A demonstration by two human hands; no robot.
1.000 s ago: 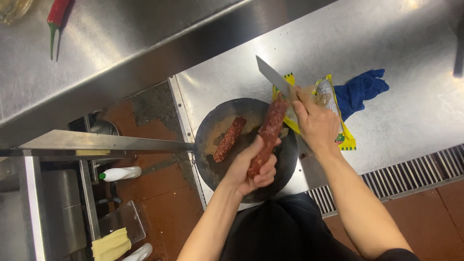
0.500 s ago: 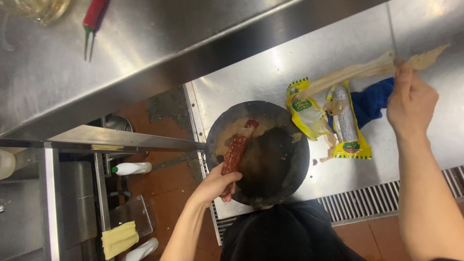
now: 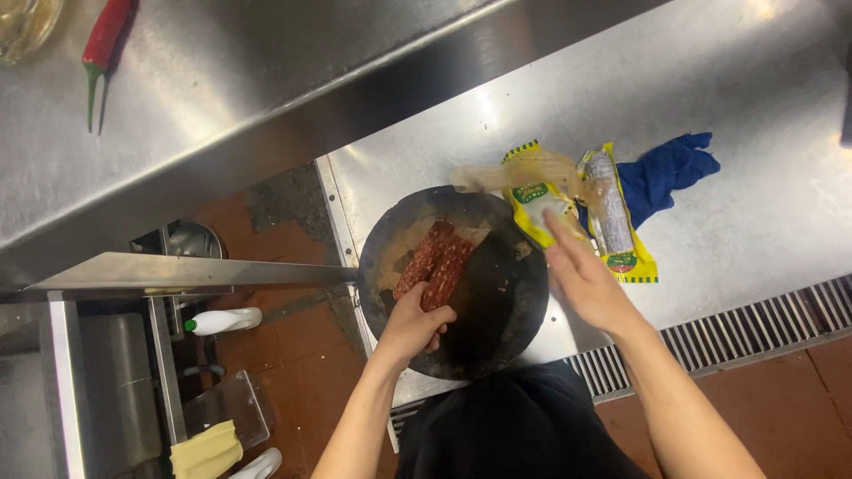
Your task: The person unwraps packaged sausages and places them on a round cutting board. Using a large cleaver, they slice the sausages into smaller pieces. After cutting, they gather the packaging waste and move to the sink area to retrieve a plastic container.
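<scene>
The left hand (image 3: 415,324) holds two dark red sausages (image 3: 433,264) on the round dark wooden board (image 3: 497,310). The right hand (image 3: 586,284) is open and flat, empty, beside the yellow plastic package (image 3: 541,208) on the steel table (image 3: 754,213).

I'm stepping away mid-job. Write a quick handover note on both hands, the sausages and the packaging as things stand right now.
Left hand: on the near ends of two red sausages lying side by side on the round dark board.
Right hand: open, empty, above the board's right edge.
Yellow packets and clear wrap lie right of the board, blue cloth behind them.
Done: both sausages unwrapped and on the board.
Left: both sausages are whole, uncut.
</scene>
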